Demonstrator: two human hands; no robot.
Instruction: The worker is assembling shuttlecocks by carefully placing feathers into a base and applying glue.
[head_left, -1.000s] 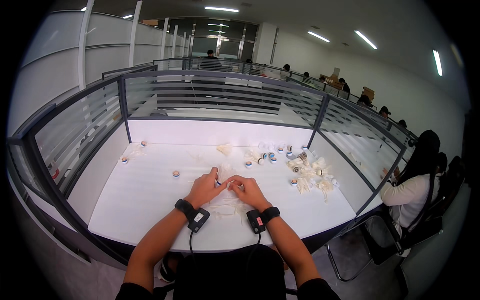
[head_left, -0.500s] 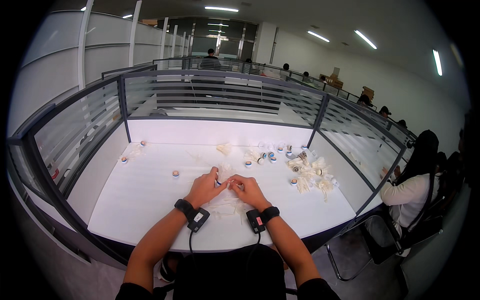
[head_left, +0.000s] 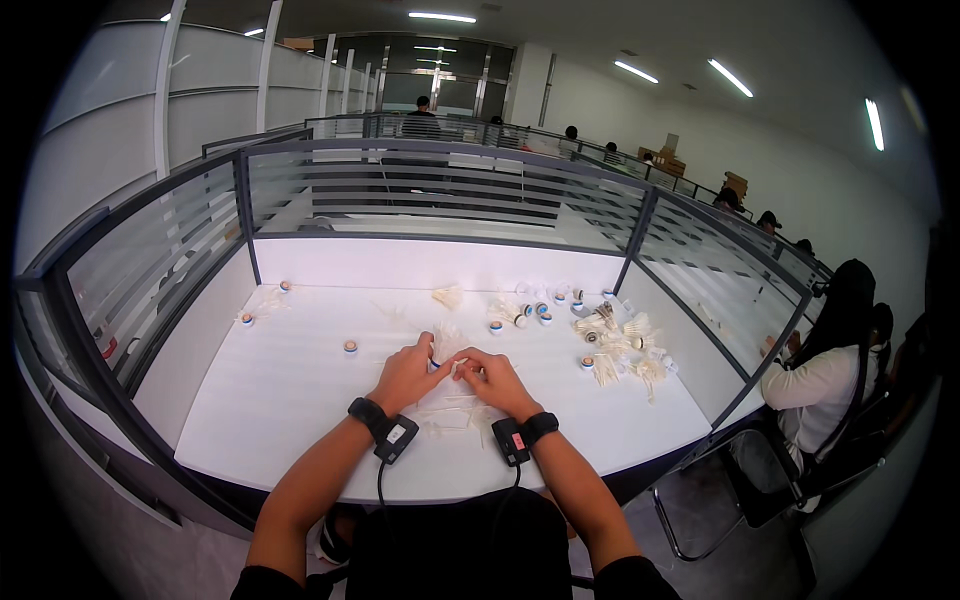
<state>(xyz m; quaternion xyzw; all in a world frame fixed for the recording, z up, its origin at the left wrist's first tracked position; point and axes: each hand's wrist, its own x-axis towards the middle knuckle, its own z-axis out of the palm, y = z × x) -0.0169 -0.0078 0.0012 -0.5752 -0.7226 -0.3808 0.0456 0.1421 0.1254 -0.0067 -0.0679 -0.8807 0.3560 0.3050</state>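
Note:
Near the middle of the white desk, my left hand (head_left: 408,374) is closed around a shuttlecock (head_left: 449,345), its pale feathers fanning out beyond my fingers and a bit of blue band showing. My right hand (head_left: 494,380) meets it from the right, thumb and fingers pinched together at the shuttlecock's near side. What lies between those fingertips is too small to make out. Just below my hands, loose white feathers (head_left: 452,413) lie on the desk. A cork base with a blue-white band (head_left: 350,347) stands to the left of my left hand.
Several shuttlecocks (head_left: 637,325) and loose cork bases are heaped at the right. Two more bases (head_left: 247,319) with feather bits lie far left, and a feather piece (head_left: 448,297) lies behind my hands. Partition panels (head_left: 440,262) enclose the desk. A person (head_left: 825,370) sits to the right.
My right fingers have shifted very slightly against the shuttlecock. Otherwise both hands and the things on the desk stay where they were.

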